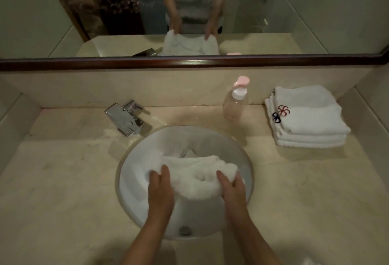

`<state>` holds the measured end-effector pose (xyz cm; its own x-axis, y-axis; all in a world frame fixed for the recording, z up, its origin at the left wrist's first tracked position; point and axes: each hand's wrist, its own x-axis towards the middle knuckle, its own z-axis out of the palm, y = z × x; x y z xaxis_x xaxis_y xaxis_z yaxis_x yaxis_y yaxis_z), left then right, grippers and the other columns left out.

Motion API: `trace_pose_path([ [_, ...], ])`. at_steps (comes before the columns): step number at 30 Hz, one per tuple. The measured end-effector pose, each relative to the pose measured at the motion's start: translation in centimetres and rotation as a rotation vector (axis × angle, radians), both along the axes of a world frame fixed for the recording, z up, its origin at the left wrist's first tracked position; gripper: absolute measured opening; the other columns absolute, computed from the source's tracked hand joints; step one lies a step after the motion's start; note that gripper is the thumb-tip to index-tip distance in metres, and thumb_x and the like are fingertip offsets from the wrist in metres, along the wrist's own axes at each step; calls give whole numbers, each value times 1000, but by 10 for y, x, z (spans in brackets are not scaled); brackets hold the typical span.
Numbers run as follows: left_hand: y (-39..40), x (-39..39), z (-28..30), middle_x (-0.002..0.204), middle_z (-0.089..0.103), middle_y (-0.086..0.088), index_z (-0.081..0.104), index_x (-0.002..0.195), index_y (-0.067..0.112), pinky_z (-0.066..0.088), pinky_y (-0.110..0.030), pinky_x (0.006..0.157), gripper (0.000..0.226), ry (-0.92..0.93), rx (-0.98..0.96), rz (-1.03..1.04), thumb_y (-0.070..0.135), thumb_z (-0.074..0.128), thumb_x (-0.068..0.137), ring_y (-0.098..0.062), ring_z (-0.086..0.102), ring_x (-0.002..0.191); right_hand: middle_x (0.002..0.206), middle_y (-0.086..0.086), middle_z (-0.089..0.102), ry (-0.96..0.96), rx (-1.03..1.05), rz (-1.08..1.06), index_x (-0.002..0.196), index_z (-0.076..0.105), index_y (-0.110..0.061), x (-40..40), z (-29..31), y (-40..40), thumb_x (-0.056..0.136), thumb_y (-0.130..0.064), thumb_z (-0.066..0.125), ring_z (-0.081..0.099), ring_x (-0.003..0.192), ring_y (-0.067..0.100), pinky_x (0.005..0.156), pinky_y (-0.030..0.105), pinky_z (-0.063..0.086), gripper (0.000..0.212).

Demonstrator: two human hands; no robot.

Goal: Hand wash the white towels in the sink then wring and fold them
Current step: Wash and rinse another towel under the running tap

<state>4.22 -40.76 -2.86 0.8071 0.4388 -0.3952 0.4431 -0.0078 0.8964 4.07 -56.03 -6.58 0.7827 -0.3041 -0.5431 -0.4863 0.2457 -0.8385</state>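
Observation:
A bunched white towel (195,175) hangs over the round white sink (134,172) in the middle of the counter. My left hand (160,186) grips its left end, fingers on top of the cloth. My right hand (232,186) grips its right end, with the cloth wrapped over the fingers. More white cloth lies lower in the basin behind the held towel. A stack of folded white towels (309,117) with red and dark blue embroidered marks sits on the counter at the right.
A chrome faucet (127,117) stands at the sink's back left. A clear bottle with a pink open cap (235,101) stands behind the sink on the right. A wood-framed mirror (189,62) runs above the beige counter (63,180).

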Motion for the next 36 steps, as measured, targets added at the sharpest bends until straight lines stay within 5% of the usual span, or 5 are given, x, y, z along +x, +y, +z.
trace_pose_path([
  [6, -17, -10, 11, 102, 62, 11, 56, 107, 31, 45, -10, 73, 21, 80, -163, -124, 39, 37, 103, 6, 58, 88, 116, -9, 66, -254, -259, 449, 122, 57, -26, -5, 38, 60, 104, -31, 50, 61, 104, -5, 94, 17, 48, 20],
  [15, 8, 12, -7, 125, 65, -7, 64, 120, 15, 45, -41, 105, 46, 246, -233, -99, 45, 32, 104, -21, 61, 113, 95, -12, 66, -18, -210, 428, 99, 61, -23, 4, 6, 110, 107, -37, 39, 61, 91, -1, 96, 31, 49, 27],
  [21, 4, 1, -23, 130, 61, -9, 57, 133, 12, 45, -25, 90, 50, 248, -37, -153, 42, 28, 106, -21, 60, 111, 111, 14, 67, 130, -207, 329, 114, 61, -4, 49, -5, 104, 101, -41, 44, 64, 107, 33, 98, 49, 51, 42],
  [25, 9, 14, -27, 126, 63, -5, 59, 127, 15, 49, -28, 91, 43, 238, -181, -87, 41, 32, 106, -17, 60, 103, 99, 0, 65, 13, -292, 457, 104, 61, -14, 28, -6, 102, 107, -32, 39, 59, 90, 10, 90, 29, 46, 29],
  [36, -19, -5, -38, 124, 64, -11, 59, 130, 11, 47, -40, 101, 49, 296, -47, -246, 43, 31, 105, -27, 61, 113, 109, 10, 65, 201, -241, 237, 111, 62, -1, 62, -30, 74, 107, -25, 36, 59, 97, 23, 71, 26, 43, 36],
])
